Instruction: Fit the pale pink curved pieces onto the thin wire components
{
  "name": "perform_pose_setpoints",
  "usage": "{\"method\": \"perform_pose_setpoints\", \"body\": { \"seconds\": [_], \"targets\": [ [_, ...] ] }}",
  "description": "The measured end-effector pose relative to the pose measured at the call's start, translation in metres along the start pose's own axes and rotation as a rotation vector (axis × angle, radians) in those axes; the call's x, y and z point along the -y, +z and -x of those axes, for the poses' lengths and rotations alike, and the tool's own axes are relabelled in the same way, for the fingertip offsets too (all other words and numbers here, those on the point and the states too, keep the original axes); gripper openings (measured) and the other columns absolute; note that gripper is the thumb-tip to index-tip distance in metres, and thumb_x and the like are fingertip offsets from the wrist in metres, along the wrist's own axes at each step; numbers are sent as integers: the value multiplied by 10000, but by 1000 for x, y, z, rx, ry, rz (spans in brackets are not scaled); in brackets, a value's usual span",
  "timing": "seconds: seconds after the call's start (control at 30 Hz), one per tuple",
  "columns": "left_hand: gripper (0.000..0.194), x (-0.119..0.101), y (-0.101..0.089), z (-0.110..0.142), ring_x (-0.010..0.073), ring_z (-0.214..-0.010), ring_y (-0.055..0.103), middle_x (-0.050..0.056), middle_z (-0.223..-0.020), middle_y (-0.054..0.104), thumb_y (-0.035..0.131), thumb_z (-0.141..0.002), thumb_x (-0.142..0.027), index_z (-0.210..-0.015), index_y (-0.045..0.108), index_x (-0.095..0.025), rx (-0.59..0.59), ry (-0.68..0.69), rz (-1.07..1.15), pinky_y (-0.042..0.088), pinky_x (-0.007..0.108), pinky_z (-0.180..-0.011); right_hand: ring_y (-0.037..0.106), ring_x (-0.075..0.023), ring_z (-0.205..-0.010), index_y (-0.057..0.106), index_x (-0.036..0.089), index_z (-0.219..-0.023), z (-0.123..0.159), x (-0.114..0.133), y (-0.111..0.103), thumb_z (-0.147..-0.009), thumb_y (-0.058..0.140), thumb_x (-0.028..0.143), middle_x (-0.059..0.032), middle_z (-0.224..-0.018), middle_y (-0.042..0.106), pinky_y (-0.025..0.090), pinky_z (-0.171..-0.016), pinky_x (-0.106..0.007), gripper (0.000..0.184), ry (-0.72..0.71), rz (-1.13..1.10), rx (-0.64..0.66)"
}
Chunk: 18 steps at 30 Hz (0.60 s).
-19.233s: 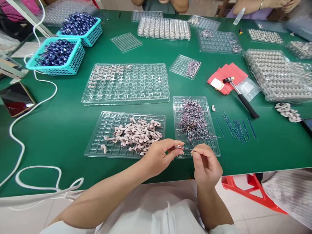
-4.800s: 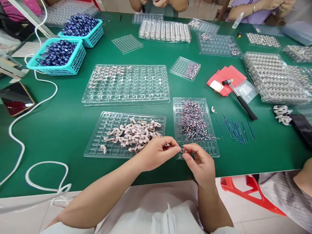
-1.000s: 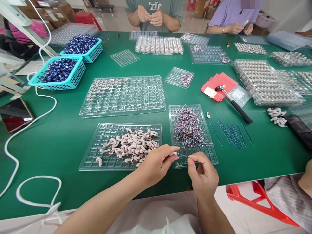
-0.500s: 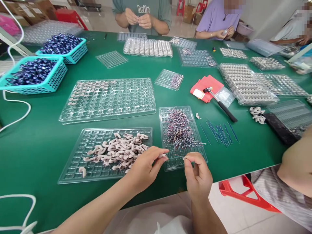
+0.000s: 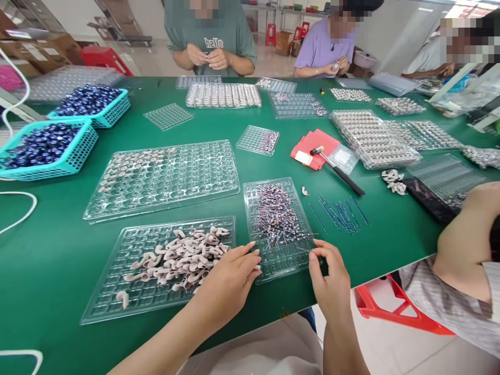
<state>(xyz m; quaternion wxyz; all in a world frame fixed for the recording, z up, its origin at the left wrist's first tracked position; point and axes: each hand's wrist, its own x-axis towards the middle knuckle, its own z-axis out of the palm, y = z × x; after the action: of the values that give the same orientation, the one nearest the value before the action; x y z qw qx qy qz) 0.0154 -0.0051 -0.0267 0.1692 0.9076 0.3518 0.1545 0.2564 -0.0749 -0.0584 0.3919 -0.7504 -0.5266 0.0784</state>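
My left hand [image 5: 233,273] is closed around a small beige curved shell [image 5: 257,267]; only its pale end shows past the fingertips. It hovers at the right side of a clear tray [image 5: 102,284] heaped with similar shells [image 5: 191,255]. My right hand [image 5: 331,271] has its thumb and index finger together at the end of a thin wired part [image 5: 301,249]. This part lies over the right side of a second clear tray [image 5: 269,268], just below a tangled pile of small wired parts [image 5: 275,213].
A large moulded tray [image 5: 175,177], partly filled with shells, lies beyond. Blue twisted strips [image 5: 340,216], a hammer [image 5: 346,177] and red packets [image 5: 316,143] are to the right. Turquoise baskets [image 5: 74,160] of dark blue pieces stand left. Co-workers sit across and at right.
My hands have moved apart, the right one shifting right to the edge of the wired-parts tray. My left fingers have straightened somewhat over the shell. The view has tilted up.
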Motion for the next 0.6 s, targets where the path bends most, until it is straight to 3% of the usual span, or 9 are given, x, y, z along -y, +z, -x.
{"method": "perform_pose_setpoints", "body": {
  "seconds": [0.13,0.3,0.47,0.6],
  "targets": [
    [350,4,-7,0,342,-1135,698,159,-1166,756,421,-1013,-228,-1149,716,-99,0,1,-101,614,505,-923,647,-247,-1098,601,235,-901,3,7,4,-954,508,294,-89,-1159,694,484,-899,-416,122,-23,-14,23],
    [336,6,-12,-1,325,-1104,708,135,-1119,772,443,-1012,-274,-1122,726,-130,-2,-27,-76,619,463,-904,644,-240,-1082,598,235,-894,3,7,4,-944,520,266,-77,-1132,693,494,-900,-416,97,-17,-32,28],
    [287,0,-10,-3,253,-973,715,143,-1076,744,464,-1005,-247,-1136,698,-145,-109,-75,106,610,358,-812,653,-224,-1018,600,229,-888,5,17,2,-933,549,244,-75,-1076,692,516,-857,-393,70,-42,-96,-71],
    [254,-8,-6,-5,176,-801,694,78,-898,730,494,-1000,-220,-1158,688,-176,-128,-118,316,574,271,-726,661,-193,-926,600,233,-958,8,40,5,-921,560,176,-56,-983,678,540,-761,-335,79,-142,-328,-28]
  ]
}}
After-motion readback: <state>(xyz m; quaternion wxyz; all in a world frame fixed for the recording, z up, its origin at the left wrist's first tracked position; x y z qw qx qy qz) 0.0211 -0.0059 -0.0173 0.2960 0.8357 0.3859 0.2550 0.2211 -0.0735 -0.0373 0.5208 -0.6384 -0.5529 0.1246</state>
